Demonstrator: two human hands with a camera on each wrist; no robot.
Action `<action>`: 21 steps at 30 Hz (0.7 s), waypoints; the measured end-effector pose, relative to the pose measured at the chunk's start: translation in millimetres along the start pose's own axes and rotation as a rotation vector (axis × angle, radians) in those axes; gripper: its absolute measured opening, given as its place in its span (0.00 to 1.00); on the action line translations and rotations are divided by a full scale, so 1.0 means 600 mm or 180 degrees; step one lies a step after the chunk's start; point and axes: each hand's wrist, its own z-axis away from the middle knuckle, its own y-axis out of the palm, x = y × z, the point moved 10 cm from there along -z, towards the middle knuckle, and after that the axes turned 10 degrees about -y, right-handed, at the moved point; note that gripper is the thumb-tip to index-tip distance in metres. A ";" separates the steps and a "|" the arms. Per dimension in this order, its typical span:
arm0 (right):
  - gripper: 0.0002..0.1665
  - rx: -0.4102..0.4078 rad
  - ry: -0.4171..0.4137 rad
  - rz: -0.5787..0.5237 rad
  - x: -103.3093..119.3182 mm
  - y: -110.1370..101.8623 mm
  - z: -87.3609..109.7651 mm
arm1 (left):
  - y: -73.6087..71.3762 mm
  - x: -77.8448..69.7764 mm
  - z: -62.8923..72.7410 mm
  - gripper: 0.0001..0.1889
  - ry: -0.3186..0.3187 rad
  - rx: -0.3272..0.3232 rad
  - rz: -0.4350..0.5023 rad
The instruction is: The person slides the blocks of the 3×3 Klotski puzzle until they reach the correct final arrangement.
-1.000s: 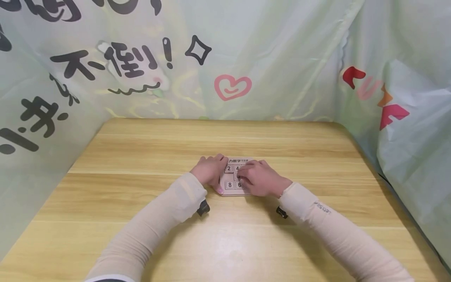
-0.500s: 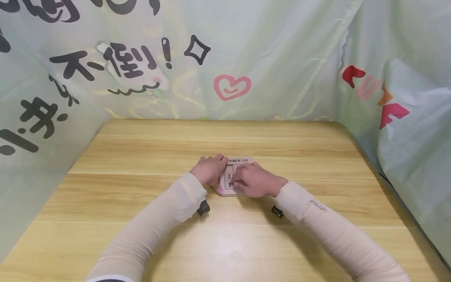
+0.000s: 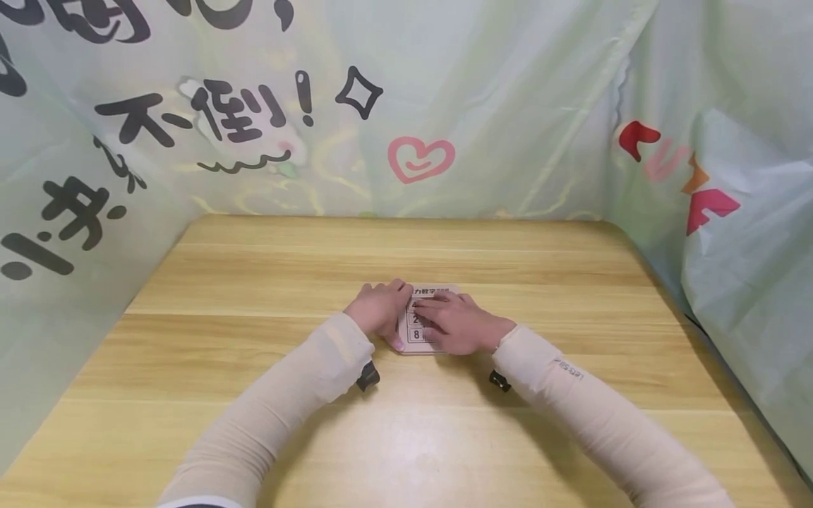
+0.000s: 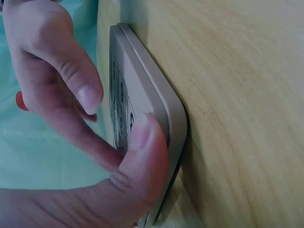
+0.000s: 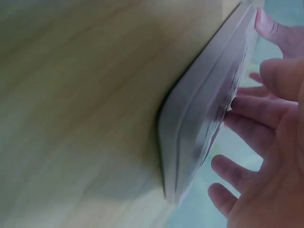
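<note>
A pale number slide puzzle [image 3: 422, 348] lies flat on the table, with square tiles set in its frame. My left hand [image 3: 380, 310] grips its left side, the thumb [image 4: 148, 154] pressing the near corner and the fingers at the far end. Over the tiles reaches my right hand [image 3: 464, 326], its extended fingertips [image 5: 237, 105] touching the tile face near the top left. The tile marked 8 [image 3: 416, 335] shows in the bottom row and the tile marked 2 [image 3: 415, 319] above it. My right hand hides most of the other tiles.
The wooden table [image 3: 406, 423] spreads around the puzzle on all sides. Behind it hangs a pale green cloth [image 3: 508, 106] with printed characters and a pink heart, and the cloth continues along both sides.
The 2 tile slid from the top row down to the middle row. Afterwards another tile moved left into the top left gap under my right fingers. My left hand stayed in place.
</note>
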 end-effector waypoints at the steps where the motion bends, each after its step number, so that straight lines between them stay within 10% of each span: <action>1: 0.29 -0.0046 0.0036 0.0032 -0.005 -0.003 0.005 | 0.001 0.000 -0.001 0.54 -0.0004 0.0003 0.0006; 10: 0.17 -0.0660 0.0188 0.0358 -0.021 -0.042 0.029 | 0.002 0.000 -0.004 0.57 0.0007 0.0018 0.0002; 21: 0.14 -0.0550 0.0296 0.0231 -0.043 -0.038 0.046 | 0.007 0.001 -0.006 0.56 -0.0020 0.0078 0.0000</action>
